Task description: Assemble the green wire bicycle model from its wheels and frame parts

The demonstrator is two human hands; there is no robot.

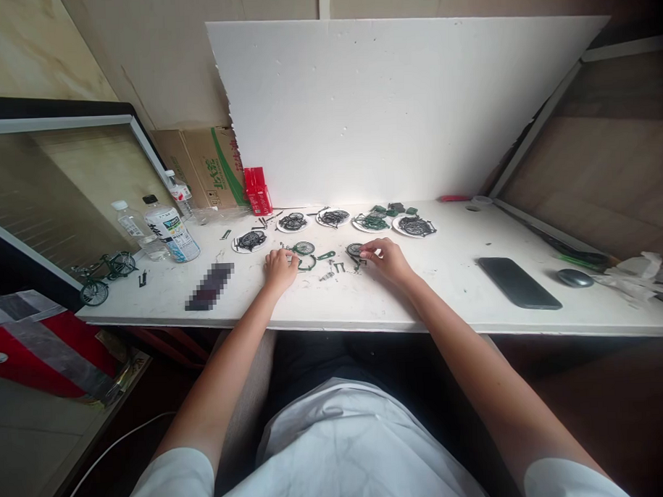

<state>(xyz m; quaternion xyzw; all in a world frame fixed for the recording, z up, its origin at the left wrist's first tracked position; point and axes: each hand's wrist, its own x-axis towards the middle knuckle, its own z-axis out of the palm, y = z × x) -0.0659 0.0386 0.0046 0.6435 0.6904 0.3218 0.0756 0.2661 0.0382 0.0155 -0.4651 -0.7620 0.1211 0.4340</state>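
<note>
My left hand (281, 270) rests low over the table with its fingers curled together. What its fingertips hold, if anything, is hidden. Just beyond them lies a small spoked wheel (305, 248) with a green piece attached, and a curved green part (309, 264) touches or nearly touches the fingers. My right hand (387, 259) pinches a small dark model bicycle wheel (354, 249) at its right side. Between the hands are a green chain guard-like piece (326, 255) and several tiny parts (339, 267).
Paper plates of model parts (293, 221) line the back. A finished-looking model bicycle (107, 274) stands far left, near bottles (173, 231). A red box (258, 191) stands behind. At right lie a dark phone (519, 282) and a mouse (575, 278). A white board (403, 108) leans behind.
</note>
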